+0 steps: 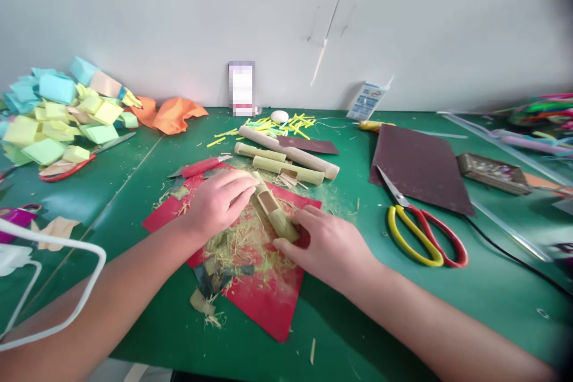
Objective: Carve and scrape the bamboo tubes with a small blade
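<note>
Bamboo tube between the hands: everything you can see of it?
The tube is pale yellow-green, apparently bamboo, with a roughly rectangular opening cut in its upper side. It slants over the red sheet, far end leftward. The left hand is at that end; the right hand holds the near end. Whether it rests on the sheet is unclear.

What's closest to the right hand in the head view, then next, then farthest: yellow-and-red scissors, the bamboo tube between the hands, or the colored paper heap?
1. Bamboo tube: touching the right hand.
2. Yellow-and-red scissors: to that hand's right.
3. Colored paper heap: away on the far left.
</note>
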`<state>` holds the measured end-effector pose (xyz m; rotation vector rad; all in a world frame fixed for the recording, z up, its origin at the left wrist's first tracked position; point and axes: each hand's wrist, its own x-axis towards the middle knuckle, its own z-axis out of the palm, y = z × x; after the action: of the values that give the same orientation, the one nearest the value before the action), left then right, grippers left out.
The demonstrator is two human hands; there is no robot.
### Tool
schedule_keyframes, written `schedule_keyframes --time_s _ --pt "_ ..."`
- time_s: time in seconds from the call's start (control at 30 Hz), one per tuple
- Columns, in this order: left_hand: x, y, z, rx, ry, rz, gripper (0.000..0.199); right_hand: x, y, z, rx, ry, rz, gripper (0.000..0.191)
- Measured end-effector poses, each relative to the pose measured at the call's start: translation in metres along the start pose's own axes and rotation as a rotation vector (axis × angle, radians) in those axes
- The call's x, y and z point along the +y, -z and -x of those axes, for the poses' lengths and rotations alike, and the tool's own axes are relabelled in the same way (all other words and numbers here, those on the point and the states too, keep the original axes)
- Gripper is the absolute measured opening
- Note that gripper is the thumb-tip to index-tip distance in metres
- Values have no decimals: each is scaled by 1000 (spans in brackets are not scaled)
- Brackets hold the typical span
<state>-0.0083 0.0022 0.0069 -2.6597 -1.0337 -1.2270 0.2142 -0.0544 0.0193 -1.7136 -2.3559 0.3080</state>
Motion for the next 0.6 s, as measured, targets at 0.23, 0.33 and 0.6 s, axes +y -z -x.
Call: schedule_keyframes --time_s 0.23,0.33,0.6 --pt "11 2 1 -114 -87 -203 22 -3 -5 9 71 153 75 24" --pt "9 4 8 -148 -136 -218 24 -2 -8 9 62 162 79 16" --pt "-6 -1 5 -102 32 -19 25 -4 -16 -1 138 173 71 23"
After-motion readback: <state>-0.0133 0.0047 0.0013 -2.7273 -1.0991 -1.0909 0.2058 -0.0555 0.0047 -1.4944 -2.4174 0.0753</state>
